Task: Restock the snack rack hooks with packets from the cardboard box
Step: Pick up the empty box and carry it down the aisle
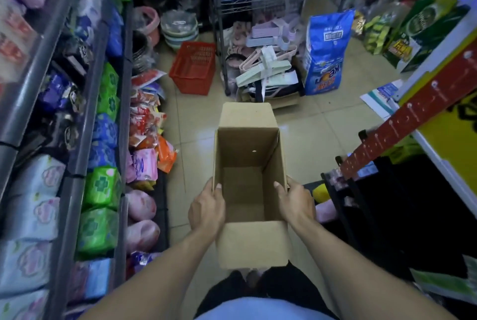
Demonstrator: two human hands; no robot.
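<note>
**Stock check: box in hand, no packets showing inside**

Aisle. Tiled floor (pixel 304 138) running between a long shelving unit (pixel 85 118) of wrapped goods on the person's left and a dark rack (pixel 361 190) with a red punched strip (pixel 413 115) on the right. Whether this strip belongs to the snack rack cannot be told; no hooks are plainly visible.

Floor items ahead. Red plastic basket (pixel 193 67); wire stand (pixel 260 7) of slippers and hangers; blue sack (pixel 326 53) leaning beside it.

Cardboard box (pixel 251 242). Held at waist height over the aisle, open top toward the camera, flaps up. The visible interior is bare card, with no packets in sight.

Left hand (pixel 206 212). Grips the box's left wall, thumb hooked over the rim to the inside, fingers curled around the outside.

Right hand (pixel 294 202). Grips the right wall in the same way, thumb inside the rim.

Progress, as judged. The box looks emptied, so the hanging is probably finished, or else the box is awaiting a refill. What remains is likely setting the box down or away. The state of the hooks cannot be confirmed.
</note>
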